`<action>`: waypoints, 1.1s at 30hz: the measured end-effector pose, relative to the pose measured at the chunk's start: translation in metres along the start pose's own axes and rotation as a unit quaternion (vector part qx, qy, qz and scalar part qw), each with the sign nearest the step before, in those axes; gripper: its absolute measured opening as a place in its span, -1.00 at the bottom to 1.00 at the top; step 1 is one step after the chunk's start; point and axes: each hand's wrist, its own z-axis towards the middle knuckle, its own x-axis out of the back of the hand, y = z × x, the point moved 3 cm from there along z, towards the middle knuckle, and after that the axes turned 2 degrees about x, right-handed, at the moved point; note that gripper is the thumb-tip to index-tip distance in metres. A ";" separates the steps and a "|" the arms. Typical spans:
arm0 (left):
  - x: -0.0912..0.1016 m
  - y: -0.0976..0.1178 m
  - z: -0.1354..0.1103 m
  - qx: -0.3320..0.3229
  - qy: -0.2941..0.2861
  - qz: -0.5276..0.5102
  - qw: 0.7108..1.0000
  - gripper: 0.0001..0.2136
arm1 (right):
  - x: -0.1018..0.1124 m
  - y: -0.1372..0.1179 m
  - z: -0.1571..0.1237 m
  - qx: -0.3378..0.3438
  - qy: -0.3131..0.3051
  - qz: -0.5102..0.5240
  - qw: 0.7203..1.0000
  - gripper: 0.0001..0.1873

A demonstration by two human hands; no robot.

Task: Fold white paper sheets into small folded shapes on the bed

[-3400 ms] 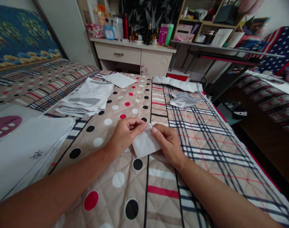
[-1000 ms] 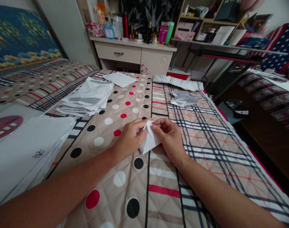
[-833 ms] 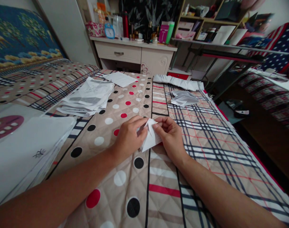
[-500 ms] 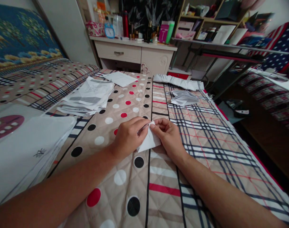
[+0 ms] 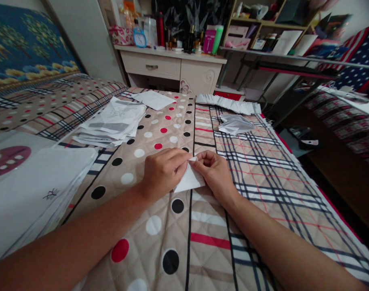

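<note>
White paper (image 5: 189,180) is pinched narrowly between the fingers of our left hand (image 5: 166,171) and right hand (image 5: 215,171), over the quilted bedspread (image 5: 142,262) where dots meet plaid. A paper stack (image 5: 114,117) lies at our left; beyond the bedspread stand a pale dresser (image 5: 199,73) and, right of it, a cluttered shelf (image 5: 269,25).

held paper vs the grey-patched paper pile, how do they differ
The held paper looks much smaller; the paper pile is broader and many-layered. The left hand and right hand pinch the held paper; the paper pile lies on the bedspread, untouched. Both are mostly white.
</note>
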 end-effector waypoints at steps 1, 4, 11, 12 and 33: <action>0.000 0.002 0.000 -0.013 -0.001 0.002 1.000 -0.76 | 0.000 -0.001 0.000 0.003 0.004 -0.006 1.000 -0.74; 0.000 0.006 0.000 -0.050 0.002 0.007 0.999 -0.76 | 0.000 -0.003 0.000 0.025 0.010 -0.022 0.999 -0.73; -0.005 0.005 0.000 -0.018 0.024 -0.080 0.996 -0.85 | 0.000 -0.002 -0.001 0.064 -0.013 -0.005 0.998 -0.81; -0.006 0.004 0.000 0.001 0.024 -0.110 0.994 -0.86 | 0.001 -0.002 -0.001 0.061 -0.017 0.001 0.998 -0.82; -0.024 -0.031 0.002 0.353 -0.096 -0.307 0.878 -0.77 | 0.020 0.008 0.018 0.136 -0.050 -0.232 0.962 -0.61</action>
